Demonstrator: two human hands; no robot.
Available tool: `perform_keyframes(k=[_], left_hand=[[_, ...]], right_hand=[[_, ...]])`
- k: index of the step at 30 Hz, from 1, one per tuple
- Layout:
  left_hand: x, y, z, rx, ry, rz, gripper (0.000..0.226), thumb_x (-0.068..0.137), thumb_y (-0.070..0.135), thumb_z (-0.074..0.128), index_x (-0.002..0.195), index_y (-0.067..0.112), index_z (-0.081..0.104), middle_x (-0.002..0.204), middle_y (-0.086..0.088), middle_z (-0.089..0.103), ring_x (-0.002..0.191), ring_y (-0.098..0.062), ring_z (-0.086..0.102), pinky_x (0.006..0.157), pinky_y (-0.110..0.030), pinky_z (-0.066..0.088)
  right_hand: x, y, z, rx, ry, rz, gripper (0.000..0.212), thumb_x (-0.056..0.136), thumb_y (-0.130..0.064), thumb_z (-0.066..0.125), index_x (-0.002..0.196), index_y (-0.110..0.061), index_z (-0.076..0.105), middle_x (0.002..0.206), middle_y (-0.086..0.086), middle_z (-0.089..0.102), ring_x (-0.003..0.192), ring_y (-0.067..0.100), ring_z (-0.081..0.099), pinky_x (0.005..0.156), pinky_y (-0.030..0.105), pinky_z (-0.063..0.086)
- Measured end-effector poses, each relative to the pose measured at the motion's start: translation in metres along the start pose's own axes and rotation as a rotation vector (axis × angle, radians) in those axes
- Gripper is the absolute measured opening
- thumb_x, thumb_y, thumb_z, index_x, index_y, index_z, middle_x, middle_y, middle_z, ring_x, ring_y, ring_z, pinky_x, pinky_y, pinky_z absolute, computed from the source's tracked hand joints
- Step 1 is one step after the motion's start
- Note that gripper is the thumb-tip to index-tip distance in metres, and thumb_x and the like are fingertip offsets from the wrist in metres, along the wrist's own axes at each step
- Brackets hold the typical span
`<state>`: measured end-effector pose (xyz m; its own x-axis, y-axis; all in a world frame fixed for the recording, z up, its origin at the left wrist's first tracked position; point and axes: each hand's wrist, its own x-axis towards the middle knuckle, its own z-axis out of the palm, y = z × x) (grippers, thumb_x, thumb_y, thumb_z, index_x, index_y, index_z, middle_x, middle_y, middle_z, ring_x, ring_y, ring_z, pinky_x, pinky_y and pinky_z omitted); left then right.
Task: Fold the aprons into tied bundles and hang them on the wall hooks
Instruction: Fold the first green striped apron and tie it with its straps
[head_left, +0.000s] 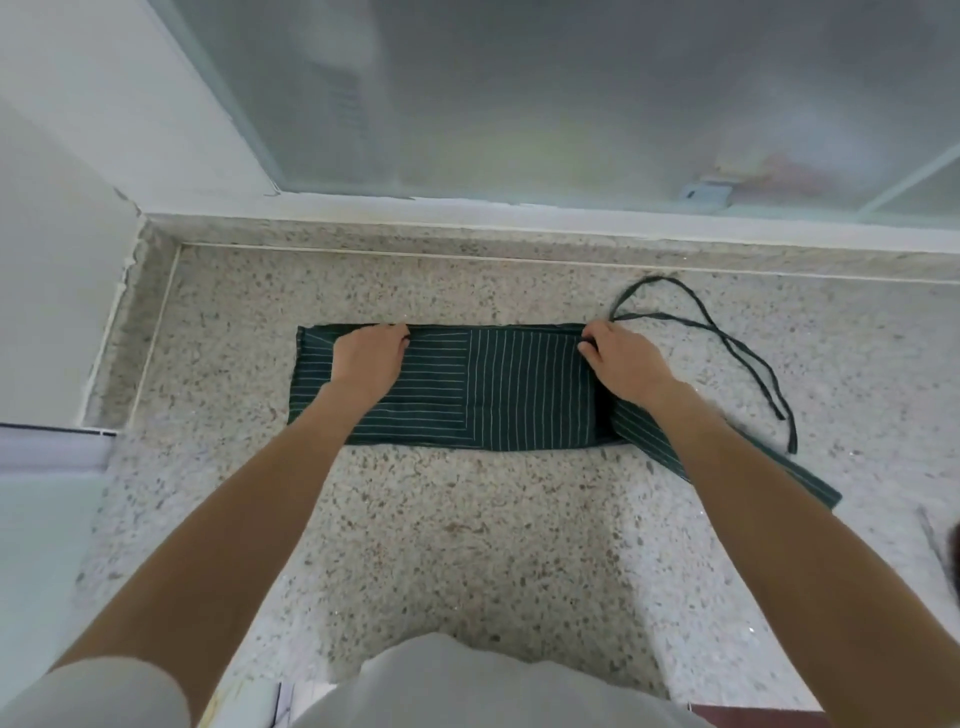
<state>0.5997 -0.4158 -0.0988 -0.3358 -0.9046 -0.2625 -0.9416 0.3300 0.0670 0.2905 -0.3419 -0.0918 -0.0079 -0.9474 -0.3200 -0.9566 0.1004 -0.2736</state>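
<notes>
green striped apron (498, 384) pinched at far edge by both curled hands (366, 364) (621, 364).

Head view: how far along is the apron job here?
Done: the dark green striped apron lies folded into a flat strip on the speckled stone counter. In hand: left hand and right hand grip its far edge. Left: its loose ties are untied; no bundle, no hooks in view.
</notes>
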Motion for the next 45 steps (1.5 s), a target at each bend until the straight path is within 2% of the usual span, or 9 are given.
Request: perform_keyframes(k=[13,18,21,24,29,32,36,40,45], left_hand=[[0.019,-0.015,0.015,-0.084,0.116,-0.064,0.026,0.095,0.039,0.050,0.109,0.024,0.066,0.098,-0.001,0.069,0.081,-0.022,0.064,0.059,-0.030,0.044],[0.023,-0.002,0.014,-0.112,0.165,-0.082,0.024,0.090,0.025,0.059,0.112,0.020,0.058,0.113,-0.004,0.061,0.104,-0.026,0.055,0.088,-0.039,0.041],[0.015,0.035,0.012,-0.192,0.208,0.097,0.027,0.092,0.027,0.054,0.118,0.021,0.056,0.121,-0.002,0.058,0.117,-0.023,0.050,0.104,-0.041,0.033],[0.000,0.089,0.019,-0.282,0.068,0.327,0.041,0.095,0.043,0.044,0.129,0.021,0.049,0.132,0.000,0.051,0.126,-0.018,0.042,0.108,-0.036,0.028],[-0.005,0.149,0.046,-0.158,-0.194,0.371,0.076,0.090,0.064,0.033,0.150,0.023,0.010,0.158,0.007,0.006,0.145,-0.013,0.000,0.115,-0.051,-0.003],[-0.002,0.150,0.058,-0.081,-0.241,0.350,0.086,0.085,0.071,0.033,0.149,0.028,-0.005,0.156,0.012,-0.013,0.143,-0.011,-0.015,0.109,-0.059,-0.013],[0.000,0.122,0.061,-0.063,-0.259,0.411,0.090,0.079,0.076,0.029,0.147,0.033,-0.011,0.151,0.017,-0.023,0.140,-0.009,-0.021,0.107,-0.057,-0.017],[-0.003,0.094,0.058,-0.065,-0.279,0.433,0.092,0.074,0.078,0.031,0.145,0.038,-0.012,0.150,0.020,-0.021,0.138,-0.005,-0.023,0.107,-0.056,-0.016],[-0.006,0.078,0.053,-0.043,-0.304,0.438,0.093,0.078,0.071,0.046,0.143,0.041,-0.013,0.152,0.019,-0.019,0.138,-0.005,-0.024,0.111,-0.058,-0.010]], right_hand=[[0.030,-0.010,0.020,-0.458,0.072,0.045,0.029,0.099,-0.030,0.043,0.107,-0.005,0.056,0.102,0.010,0.060,0.079,0.027,0.062,0.052,0.031,0.033],[0.027,-0.009,0.023,-0.335,0.140,0.065,0.026,0.099,-0.029,0.043,0.107,-0.008,0.055,0.103,0.009,0.060,0.082,0.027,0.061,0.055,0.031,0.032],[0.012,0.003,0.024,0.071,0.269,0.061,0.021,0.096,-0.023,0.049,0.110,-0.010,0.057,0.107,0.007,0.061,0.090,0.025,0.058,0.068,0.030,0.041],[-0.024,0.023,0.028,0.340,0.419,0.109,0.020,0.094,-0.012,0.050,0.113,-0.009,0.059,0.113,0.008,0.059,0.103,0.024,0.053,0.086,0.026,0.039],[-0.069,0.071,0.039,0.094,0.273,0.359,0.033,0.097,-0.025,0.044,0.119,-0.003,0.056,0.115,0.018,0.061,0.108,0.038,0.052,0.095,0.046,0.042],[-0.077,0.087,0.032,-0.041,0.123,0.408,0.054,0.096,-0.048,0.029,0.117,-0.007,0.057,0.110,0.017,0.064,0.105,0.039,0.052,0.089,0.046,0.043],[-0.071,0.096,0.016,0.016,-0.081,0.266,0.042,0.096,-0.048,0.037,0.099,-0.013,0.060,0.087,0.009,0.062,0.098,0.030,0.050,0.082,0.038,0.038],[-0.061,0.101,0.000,0.226,0.036,0.152,0.028,0.095,-0.040,0.047,0.093,-0.013,0.054,0.079,0.005,0.056,0.084,0.025,0.053,0.067,0.034,0.039],[-0.029,0.100,-0.012,-0.179,0.142,0.086,0.034,0.094,-0.049,0.044,0.102,-0.018,0.053,0.077,0.007,0.064,0.067,0.025,0.059,0.052,0.028,0.034]])
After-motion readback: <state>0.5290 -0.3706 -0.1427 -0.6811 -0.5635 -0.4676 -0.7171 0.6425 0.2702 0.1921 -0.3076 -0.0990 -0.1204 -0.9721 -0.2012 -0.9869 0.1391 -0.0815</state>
